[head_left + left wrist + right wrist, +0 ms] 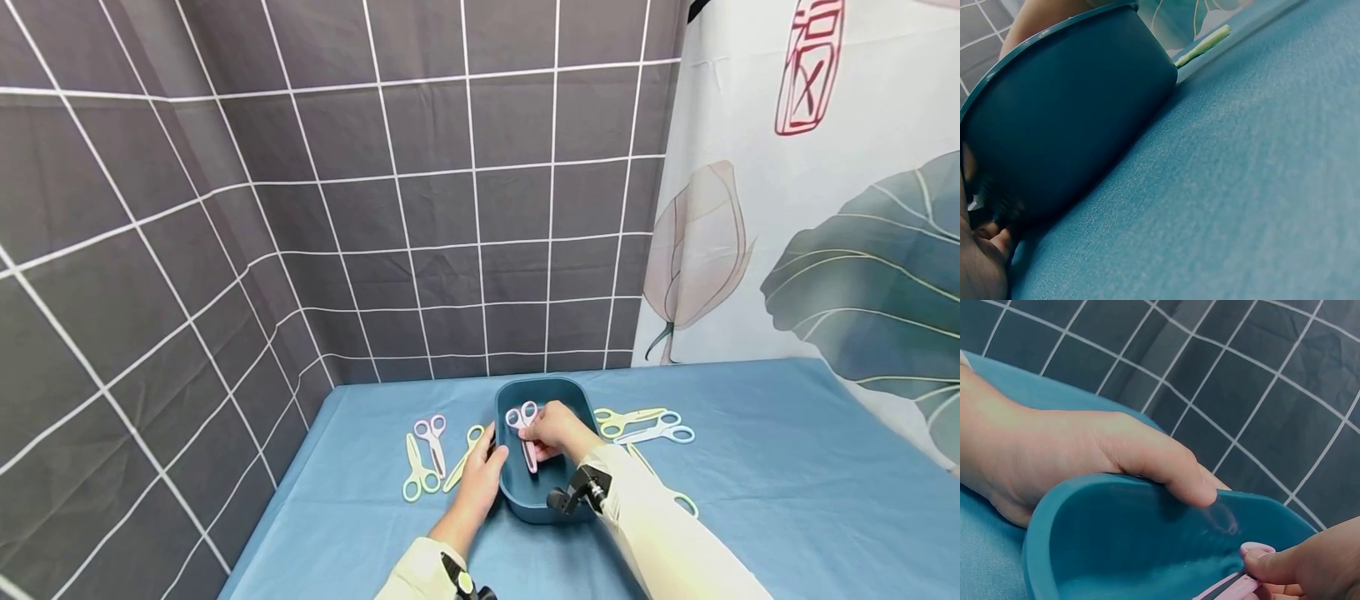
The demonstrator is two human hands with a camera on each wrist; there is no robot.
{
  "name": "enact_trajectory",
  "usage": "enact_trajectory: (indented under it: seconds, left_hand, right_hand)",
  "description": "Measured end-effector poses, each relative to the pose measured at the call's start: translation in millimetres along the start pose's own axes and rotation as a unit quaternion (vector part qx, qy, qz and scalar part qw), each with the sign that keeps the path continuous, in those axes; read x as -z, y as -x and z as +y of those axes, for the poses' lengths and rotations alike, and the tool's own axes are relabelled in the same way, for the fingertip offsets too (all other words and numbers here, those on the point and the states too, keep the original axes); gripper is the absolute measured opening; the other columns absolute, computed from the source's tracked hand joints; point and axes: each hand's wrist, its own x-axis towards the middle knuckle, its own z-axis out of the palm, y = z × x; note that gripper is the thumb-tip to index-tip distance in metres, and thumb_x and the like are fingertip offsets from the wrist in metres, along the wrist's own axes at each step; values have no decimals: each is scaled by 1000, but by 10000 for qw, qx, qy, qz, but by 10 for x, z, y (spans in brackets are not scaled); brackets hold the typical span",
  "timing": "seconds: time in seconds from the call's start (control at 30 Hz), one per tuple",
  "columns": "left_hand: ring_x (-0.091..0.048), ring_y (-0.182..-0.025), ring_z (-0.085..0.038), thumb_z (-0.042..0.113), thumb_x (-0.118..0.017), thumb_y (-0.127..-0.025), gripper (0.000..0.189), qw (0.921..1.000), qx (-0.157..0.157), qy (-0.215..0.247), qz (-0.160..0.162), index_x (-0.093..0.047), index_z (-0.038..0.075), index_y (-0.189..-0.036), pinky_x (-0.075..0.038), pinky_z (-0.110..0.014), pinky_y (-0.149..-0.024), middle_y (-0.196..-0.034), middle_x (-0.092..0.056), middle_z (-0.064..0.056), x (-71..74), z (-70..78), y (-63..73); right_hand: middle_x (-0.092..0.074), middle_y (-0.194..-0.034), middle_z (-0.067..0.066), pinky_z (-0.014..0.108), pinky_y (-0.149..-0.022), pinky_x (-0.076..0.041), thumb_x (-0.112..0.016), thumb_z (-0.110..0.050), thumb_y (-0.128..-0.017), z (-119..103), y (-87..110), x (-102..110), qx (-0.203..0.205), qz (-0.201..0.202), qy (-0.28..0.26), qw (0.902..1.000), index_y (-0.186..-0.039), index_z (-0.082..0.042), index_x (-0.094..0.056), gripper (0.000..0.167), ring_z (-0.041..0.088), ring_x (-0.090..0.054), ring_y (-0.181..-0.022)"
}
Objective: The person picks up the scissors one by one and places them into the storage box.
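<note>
Right hand (553, 429) pinching them, pink, ring-handled plastic scissors (529, 454), probably light and stiff, are best gripped beside the rings (1261, 548).

The person's bare left hand (482, 473) and right hand (553, 430) emerge from long, pale cream sleeves (660, 525). A black right wrist camera (582, 487) with a rounded, jutting end sits over one cuff. The left wrist camera (452, 572), also black, shows a small pale yellowish disc (465, 582).
</note>
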Motion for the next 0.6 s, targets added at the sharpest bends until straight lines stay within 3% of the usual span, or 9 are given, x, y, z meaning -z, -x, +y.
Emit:
enact_trajectory:
  seconds: [0.1,0.6]
  left_hand:
    - [-44,-139,-37,3,-50,-100,51,10000,-12,25,-11,-42,-7,-149,-30,-50,-116,-151,-46,-25,8,0,-2]
    - [-43,-140,-38,3,-48,-101,51,9999,-16,108,-68,-40,-7,-150,-32,-49,-115,-152,-45,-25,8,-21,-23]
  right_hand:
    - [-56,-60,5,23,-49,-54,-70,-3,-93,3,-16,-21,-58,-3,-16,10000,-78,1,-62,17,11,-56,-48]
    - [-58,-60,8,28,-51,-57,-69,2,-91,60,-130,-38,-226,-184,-104,9995,-79,6,-62,14,12,-58,-47]
